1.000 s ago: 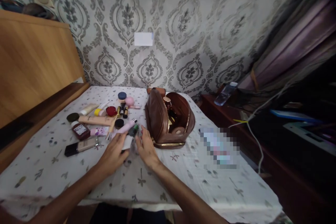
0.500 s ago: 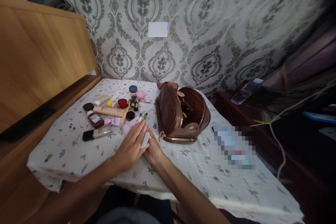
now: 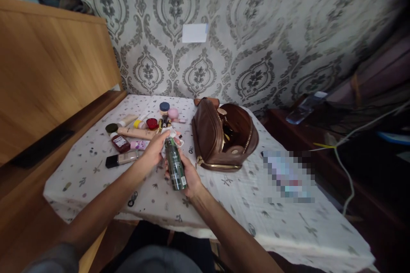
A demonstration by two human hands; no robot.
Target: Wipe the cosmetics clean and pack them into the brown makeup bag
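Observation:
My right hand (image 3: pixel 191 175) is wrapped round a dark green bottle (image 3: pixel 175 166), which tilts with its base toward me. At the bottle's upper end, my left hand (image 3: pixel 154 149) has its fingers closed on a white, cloth-like wipe (image 3: pixel 168 131). Part of the wipe is hidden by the fingers. Left of the hands lie a foundation bottle with a black cap (image 3: pixel 123 158), a dark red bottle (image 3: pixel 121 143), a pink patterned tube (image 3: pixel 139 145) and a long beige tube (image 3: pixel 136 132). To the right stands a brown cosmetic bag (image 3: pixel 208 136), unzipped.
Behind the hands are a red round container (image 3: pixel 151 123), a blue-lidded jar (image 3: pixel 164 106) and a pink sponge (image 3: pixel 173 113). A blurred-out flat object (image 3: pixel 286 175) lies on the right of the patterned tablecloth (image 3: pixel 230 204). A wooden cabinet (image 3: pixel 57 51) borders the left.
The hands have parted from their pressed-together pose. The green bottle, mostly covered before, now shows in my right hand, and the wipe is at its upper end in my left.

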